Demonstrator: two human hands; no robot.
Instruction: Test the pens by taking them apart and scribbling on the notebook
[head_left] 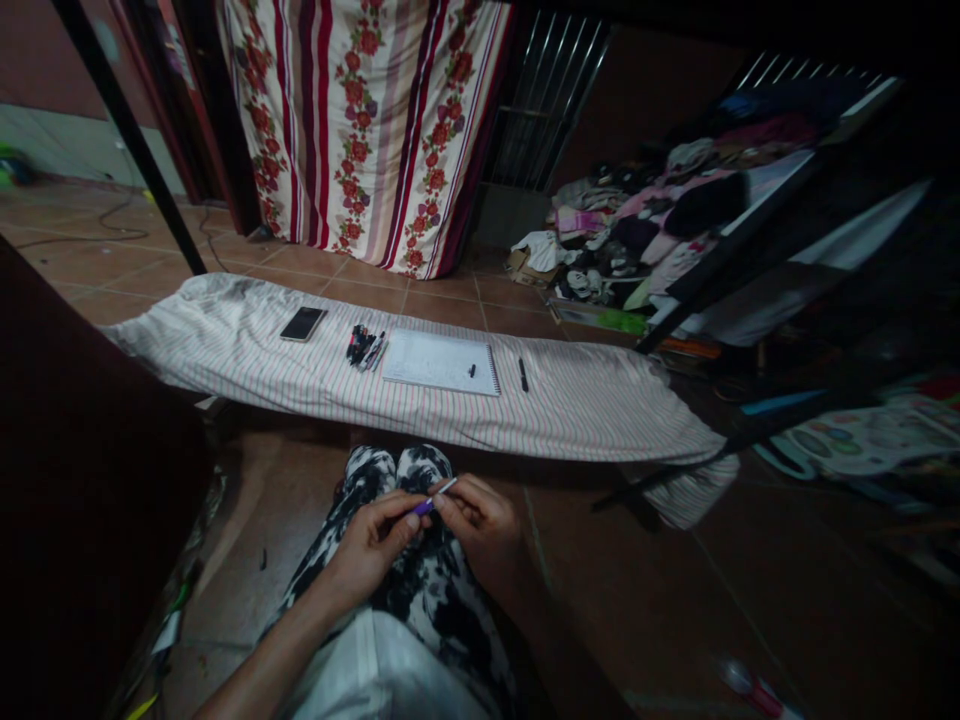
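Note:
Above my lap, my left hand (377, 535) pinches the purple end of a slim pen (424, 508). My right hand (481, 515) has its fingers closed around the pen's white part, which points up and to the right. The fingertips of both hands nearly meet along the pen. Beyond my knees, a spiral notebook (435, 358) lies on a striped cloth (330, 385), with a small black cap-like piece (472, 371) on its page. A black pen (523, 375) rests to the right of the notebook. Several pens and markers (363, 347) are bunched to its left.
A dark-screened phone or tablet (304, 323) lies at the left of the cloth. Dark poles (142, 150) slant on both sides. Behind hang a flowered curtain (367, 130) and, rightward, a heap of clothes (645, 215). A small dark object (263, 559) lies on the tiled floor.

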